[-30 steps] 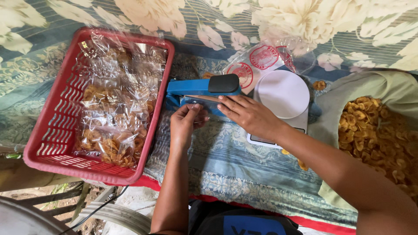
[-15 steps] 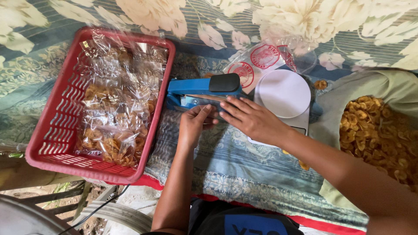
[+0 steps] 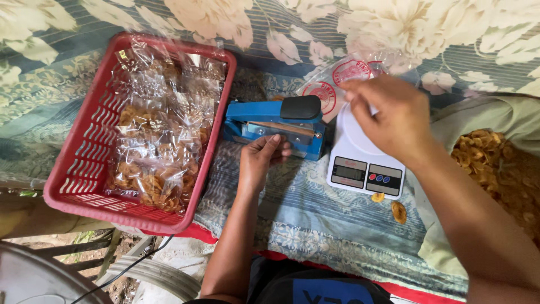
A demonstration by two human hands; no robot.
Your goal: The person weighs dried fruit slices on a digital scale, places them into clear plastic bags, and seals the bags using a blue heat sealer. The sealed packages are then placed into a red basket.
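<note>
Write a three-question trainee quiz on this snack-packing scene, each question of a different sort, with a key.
1. True or false: the red basket holds sealed clear bags of chips.
2. The left hand rests at which thing? A) white scale B) blue heat sealer C) red basket
3. Fill in: two loose chips lie on the cloth just in front of the white ____.

Key
1. True.
2. B: the fingers touch the front of the blue heat sealer.
3. Scale; the right hand hovers over its platform, beside the empty clear bags.
</note>
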